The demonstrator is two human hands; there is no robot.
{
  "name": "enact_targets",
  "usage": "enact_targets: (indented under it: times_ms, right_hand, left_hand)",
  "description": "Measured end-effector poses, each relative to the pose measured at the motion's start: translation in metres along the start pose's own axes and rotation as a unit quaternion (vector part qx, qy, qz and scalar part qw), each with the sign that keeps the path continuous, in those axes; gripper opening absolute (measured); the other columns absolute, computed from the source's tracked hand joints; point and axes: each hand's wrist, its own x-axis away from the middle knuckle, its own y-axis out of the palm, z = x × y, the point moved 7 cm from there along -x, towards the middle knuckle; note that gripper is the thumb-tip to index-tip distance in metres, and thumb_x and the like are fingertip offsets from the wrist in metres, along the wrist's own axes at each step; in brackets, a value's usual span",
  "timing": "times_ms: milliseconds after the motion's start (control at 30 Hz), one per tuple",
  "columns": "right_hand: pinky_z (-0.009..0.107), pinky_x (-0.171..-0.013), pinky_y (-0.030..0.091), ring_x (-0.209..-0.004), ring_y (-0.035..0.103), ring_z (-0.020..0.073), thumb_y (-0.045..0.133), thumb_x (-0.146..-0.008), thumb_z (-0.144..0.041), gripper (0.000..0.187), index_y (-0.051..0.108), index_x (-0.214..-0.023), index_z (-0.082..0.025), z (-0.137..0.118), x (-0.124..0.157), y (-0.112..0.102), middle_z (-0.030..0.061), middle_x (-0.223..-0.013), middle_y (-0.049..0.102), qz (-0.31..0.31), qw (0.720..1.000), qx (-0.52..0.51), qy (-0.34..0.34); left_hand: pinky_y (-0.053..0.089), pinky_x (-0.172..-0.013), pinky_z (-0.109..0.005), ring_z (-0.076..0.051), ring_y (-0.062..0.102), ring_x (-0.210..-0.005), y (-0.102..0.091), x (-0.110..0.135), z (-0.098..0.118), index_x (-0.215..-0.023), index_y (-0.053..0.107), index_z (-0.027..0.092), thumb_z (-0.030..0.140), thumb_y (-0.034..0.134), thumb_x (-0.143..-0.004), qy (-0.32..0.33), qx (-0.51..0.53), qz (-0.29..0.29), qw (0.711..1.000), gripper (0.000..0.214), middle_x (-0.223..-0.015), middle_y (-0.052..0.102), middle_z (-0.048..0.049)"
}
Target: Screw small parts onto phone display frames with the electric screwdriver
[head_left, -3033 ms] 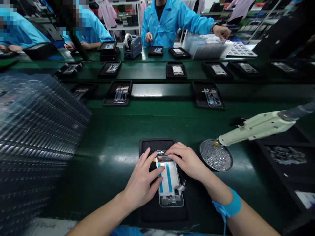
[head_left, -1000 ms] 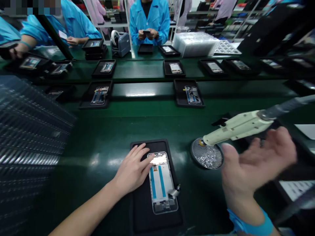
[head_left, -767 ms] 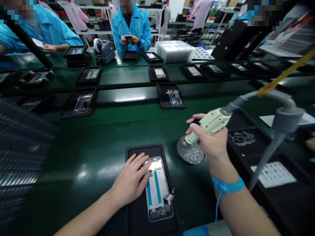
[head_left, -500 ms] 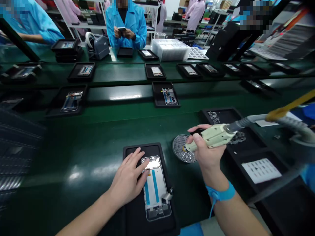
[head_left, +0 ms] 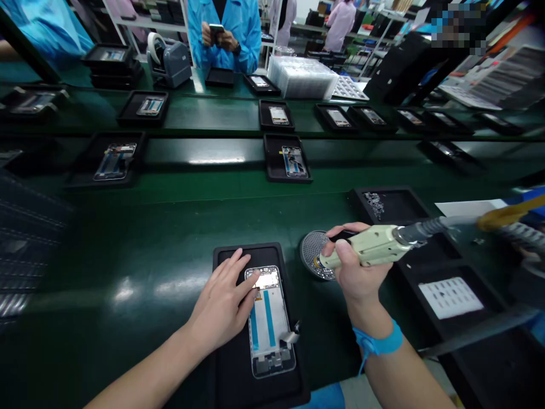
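Note:
A phone frame (head_left: 271, 321) with two blue strips lies in a black tray (head_left: 230, 375) on the green bench. My left hand (head_left: 221, 304) lies flat on the tray, fingers spread, fingertips touching the frame's upper left edge. My right hand (head_left: 356, 270) is wrapped round a cream electric screwdriver (head_left: 374, 247). Its tip points down at a round metal dish (head_left: 310, 258) of small screws, just right of the tray. A blue strap circles my right wrist.
Black trays with phone parts (head_left: 287, 159) sit in rows on the conveyor beyond. Black bins (head_left: 383, 204) with small parts and a white sheet (head_left: 451, 296) stand to the right. A person in a blue coat (head_left: 225, 25) holds a phone across the line. Stacked clear trays (head_left: 302, 76) lie far back.
My right hand left the phone frame, swung right, and took hold of the screwdriver, bringing its tip over the screw dish. My left hand stayed on the frame.

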Motion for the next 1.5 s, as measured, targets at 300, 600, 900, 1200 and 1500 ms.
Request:
enact_targets:
  times_ms: [300,600,900,1200,1500]
  right_hand:
    - [0.032,-0.055,0.055,-0.054,0.063,0.0146,0.074,-0.082,-0.021,0.023,0.062,-0.101,-0.019,0.002,0.0,0.0,0.001,-0.084,0.067,-0.007,1.0,-0.008,0.0]
    - [0.032,-0.049,0.053,-0.05,0.063,0.0159,0.073,-0.079,-0.022,0.023,0.062,-0.099,-0.018,-0.019,-0.003,0.001,0.003,-0.084,0.069,0.021,0.999,-0.032,0.0]
    - [0.033,-0.048,0.052,-0.048,0.06,0.0149,0.07,-0.081,-0.028,0.023,0.062,-0.102,-0.022,-0.052,0.02,0.08,0.002,-0.086,0.069,-0.093,0.984,-0.149,0.023]
    - [0.033,-0.055,0.054,-0.053,0.062,0.0131,0.066,-0.086,-0.026,0.022,0.059,-0.107,-0.025,-0.034,0.05,0.119,0.0007,-0.093,0.068,-0.178,0.969,-0.165,0.055]
    - [0.033,-0.055,0.055,-0.055,0.063,0.014,0.066,-0.086,-0.025,0.022,0.059,-0.108,-0.025,-0.033,0.054,0.119,0.001,-0.094,0.067,-0.19,0.965,-0.173,0.055]
  left_hand:
    - [0.046,-0.111,-0.06,-0.036,0.037,-0.146,0.001,0.0,0.0,-0.131,0.063,0.019,0.026,0.046,-0.104,0.006,0.011,0.003,1.0,0.033,-0.147,0.052,-0.0145]
    - [0.039,-0.114,-0.063,-0.037,0.027,-0.15,-0.001,-0.001,0.009,-0.127,0.066,0.027,0.027,0.05,-0.103,0.032,0.034,-0.027,0.999,0.028,-0.153,0.045,-0.0136]
    - [0.029,-0.117,-0.067,-0.041,0.018,-0.152,0.0,0.003,0.012,-0.131,0.062,0.027,0.038,0.06,-0.099,0.01,0.052,-0.014,0.998,0.034,-0.158,0.037,-0.0181]
    - [0.025,-0.12,-0.065,-0.04,0.021,-0.152,0.006,0.004,0.01,-0.127,0.068,0.03,0.04,0.065,-0.096,0.0,0.068,-0.016,0.998,0.033,-0.159,0.038,-0.0125]
    - [0.026,-0.119,-0.065,-0.04,0.022,-0.151,0.007,0.004,0.01,-0.124,0.07,0.029,0.04,0.063,-0.096,0.002,0.07,-0.017,0.997,0.03,-0.158,0.04,-0.0112]
